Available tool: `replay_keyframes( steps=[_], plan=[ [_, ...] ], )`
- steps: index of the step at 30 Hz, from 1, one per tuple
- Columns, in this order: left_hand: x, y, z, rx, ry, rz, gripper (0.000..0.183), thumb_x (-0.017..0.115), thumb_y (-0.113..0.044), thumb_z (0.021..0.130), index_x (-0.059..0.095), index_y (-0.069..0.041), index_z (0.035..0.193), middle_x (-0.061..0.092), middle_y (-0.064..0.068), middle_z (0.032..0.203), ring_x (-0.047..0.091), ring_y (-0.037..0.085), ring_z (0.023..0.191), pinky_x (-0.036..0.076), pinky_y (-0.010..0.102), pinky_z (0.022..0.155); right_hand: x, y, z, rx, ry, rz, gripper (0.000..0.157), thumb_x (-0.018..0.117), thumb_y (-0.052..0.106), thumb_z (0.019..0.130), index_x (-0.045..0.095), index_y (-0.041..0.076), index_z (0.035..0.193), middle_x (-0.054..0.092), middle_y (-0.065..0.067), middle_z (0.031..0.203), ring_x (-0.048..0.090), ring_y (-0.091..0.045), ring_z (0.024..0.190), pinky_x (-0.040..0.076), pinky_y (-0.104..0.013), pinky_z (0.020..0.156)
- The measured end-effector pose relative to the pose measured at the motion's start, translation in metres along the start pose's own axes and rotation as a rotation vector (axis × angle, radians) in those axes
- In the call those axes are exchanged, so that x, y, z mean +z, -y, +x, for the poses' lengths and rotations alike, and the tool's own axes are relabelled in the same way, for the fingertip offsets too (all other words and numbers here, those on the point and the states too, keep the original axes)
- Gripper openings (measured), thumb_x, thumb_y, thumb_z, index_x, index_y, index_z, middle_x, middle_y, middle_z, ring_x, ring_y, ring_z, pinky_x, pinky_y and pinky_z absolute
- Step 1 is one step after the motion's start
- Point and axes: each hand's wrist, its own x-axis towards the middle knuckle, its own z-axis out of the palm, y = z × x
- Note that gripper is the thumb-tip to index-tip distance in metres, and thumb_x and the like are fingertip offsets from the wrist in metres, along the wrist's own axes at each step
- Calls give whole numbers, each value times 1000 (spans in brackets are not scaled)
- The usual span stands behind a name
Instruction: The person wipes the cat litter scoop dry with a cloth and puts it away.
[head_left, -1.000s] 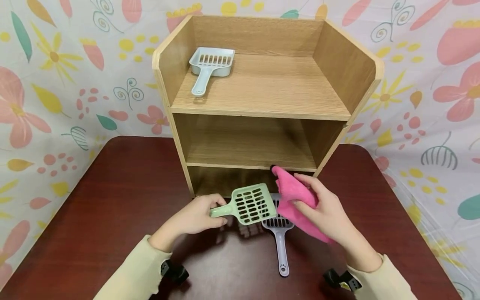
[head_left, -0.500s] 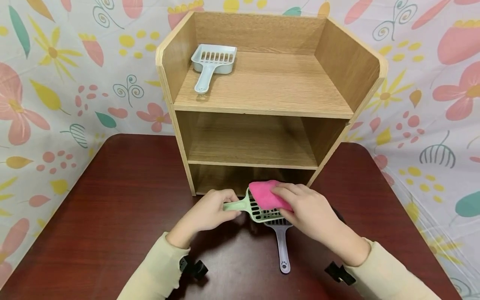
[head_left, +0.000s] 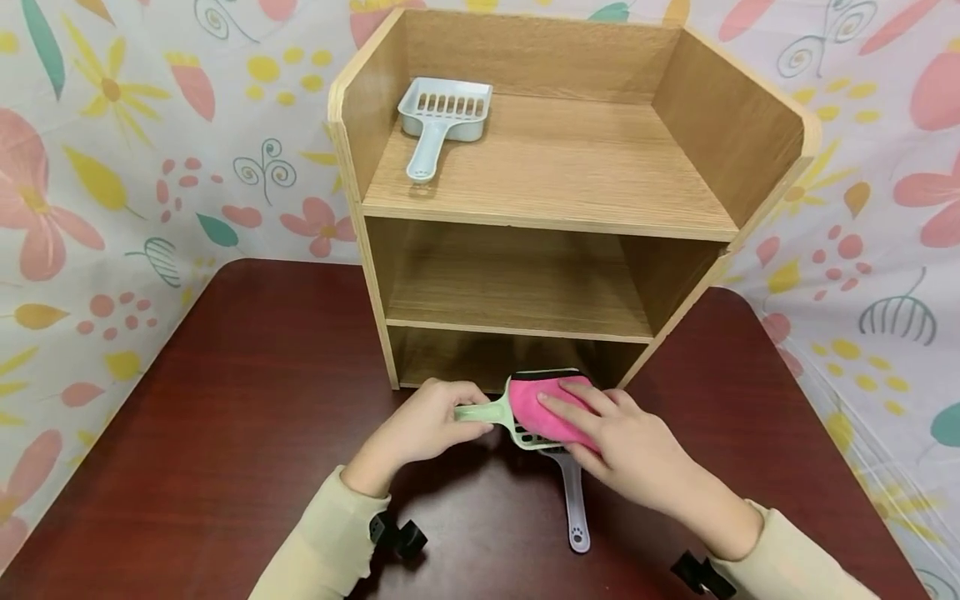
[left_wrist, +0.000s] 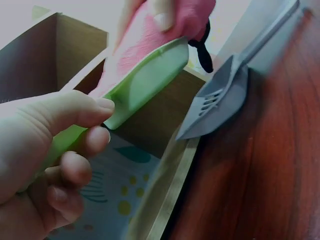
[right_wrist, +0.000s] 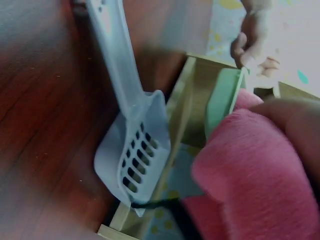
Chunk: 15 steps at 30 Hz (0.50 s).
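My left hand [head_left: 431, 421] pinches the handle of a light green slotted litter scoop [head_left: 483, 412] between thumb and fingers and holds it above the table. A pink cloth [head_left: 543, 408] with a black edge covers most of the scoop's head. My right hand [head_left: 622, 442] holds this cloth against the scoop, its fingers spread over the top. In the right wrist view the cloth [right_wrist: 250, 175] bulges beside the green scoop [right_wrist: 222, 100]. Below lies a pale purple litter scoop [head_left: 573, 504], its head mostly hidden in the head view; the right wrist view shows the slotted scoop [right_wrist: 137, 150] more fully.
A wooden shelf unit [head_left: 547, 221] stands at the back of the dark red table [head_left: 225, 400]. On its top level, at the left, sits a light blue scoop [head_left: 431, 146] in a matching tray. A patterned curtain [head_left: 165, 167] hangs behind and at both sides.
My right hand has brought the pink cloth from the right onto the green scoop's head and spread it there. The left hand and green scoop have shifted slightly right. The purple scoop stays on the table.
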Motion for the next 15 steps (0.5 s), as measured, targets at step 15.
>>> replay_keyframes(
  steps=[15],
  plan=[
    [9, -1, 0, 177, -120, 265, 21, 71, -25, 83, 71, -11, 99, 72, -1, 91, 61, 7, 74, 50, 22, 69, -1, 13, 22, -134, -182, -162, 51, 76, 23, 72, 64, 27, 121, 63, -1, 118, 52, -25, 77, 42, -31, 42]
  ],
)
